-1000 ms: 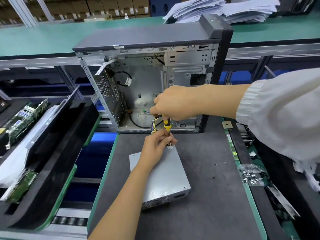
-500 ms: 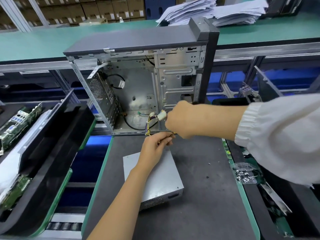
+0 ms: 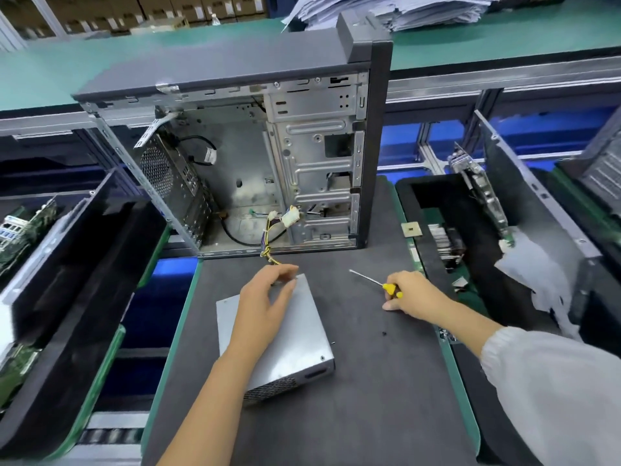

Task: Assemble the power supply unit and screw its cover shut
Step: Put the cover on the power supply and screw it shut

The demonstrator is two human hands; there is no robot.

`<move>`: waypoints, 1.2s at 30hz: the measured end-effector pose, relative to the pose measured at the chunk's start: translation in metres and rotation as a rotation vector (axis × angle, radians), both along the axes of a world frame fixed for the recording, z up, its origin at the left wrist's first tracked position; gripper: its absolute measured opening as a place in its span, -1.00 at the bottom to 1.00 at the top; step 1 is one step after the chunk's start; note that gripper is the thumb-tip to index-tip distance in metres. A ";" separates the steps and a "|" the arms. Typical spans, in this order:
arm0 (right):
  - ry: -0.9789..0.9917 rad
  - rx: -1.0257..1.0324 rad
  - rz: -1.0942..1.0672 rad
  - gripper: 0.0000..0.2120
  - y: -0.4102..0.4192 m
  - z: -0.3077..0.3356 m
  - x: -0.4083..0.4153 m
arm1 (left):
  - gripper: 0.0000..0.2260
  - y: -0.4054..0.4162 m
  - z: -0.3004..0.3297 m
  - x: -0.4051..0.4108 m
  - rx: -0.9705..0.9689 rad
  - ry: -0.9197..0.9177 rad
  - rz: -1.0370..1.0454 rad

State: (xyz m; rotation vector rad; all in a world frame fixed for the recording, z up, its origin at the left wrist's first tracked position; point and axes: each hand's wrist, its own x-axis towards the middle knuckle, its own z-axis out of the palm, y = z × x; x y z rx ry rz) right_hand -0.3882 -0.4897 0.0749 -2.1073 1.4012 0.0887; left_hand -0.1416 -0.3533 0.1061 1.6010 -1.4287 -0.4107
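The grey metal power supply unit (image 3: 295, 344) lies flat on the dark mat, its vented end toward me. Yellow and black cables (image 3: 268, 243) run from its far end into the open computer case (image 3: 235, 156), ending in white connectors. My left hand (image 3: 265, 301) rests on the unit's top near its far edge, fingers loosely bent. To the right, my right hand (image 3: 410, 294) grips the yellow handle of a screwdriver (image 3: 373, 280), low over the mat, its thin shaft pointing left and away. A small dark screw (image 3: 384, 332) lies on the mat near that hand.
The dark work mat (image 3: 369, 398) has green edges. Black foam trays stand left (image 3: 67, 297) and right (image 3: 437, 213), holding circuit boards and parts. A small square chip (image 3: 412, 229) lies at the right tray's corner. Paper stacks (image 3: 403, 8) sit on the green shelf behind the case.
My right hand has pulled the screwdriver away from the unit's far end, down and right to the mat. My left hand has let go of the screw spot and now lies on the cover.
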 end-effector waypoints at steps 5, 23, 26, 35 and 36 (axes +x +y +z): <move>0.179 -0.078 0.055 -0.71 0.004 -0.005 0.000 | -0.78 0.015 0.007 -0.004 0.030 0.014 0.002; -0.874 0.047 -0.158 -0.66 0.147 0.025 0.057 | -0.54 0.060 -0.005 -0.003 0.140 -0.350 -0.380; -0.894 0.042 -0.199 -0.80 0.151 0.016 0.049 | -0.53 0.060 -0.008 -0.001 0.144 -0.354 -0.385; -0.866 -0.049 -0.151 -0.85 0.160 0.009 0.048 | -0.57 0.062 -0.010 -0.004 0.126 -0.343 -0.348; -0.869 -0.053 -0.154 -0.87 0.161 0.009 0.048 | -0.57 0.062 -0.010 -0.004 0.125 -0.340 -0.348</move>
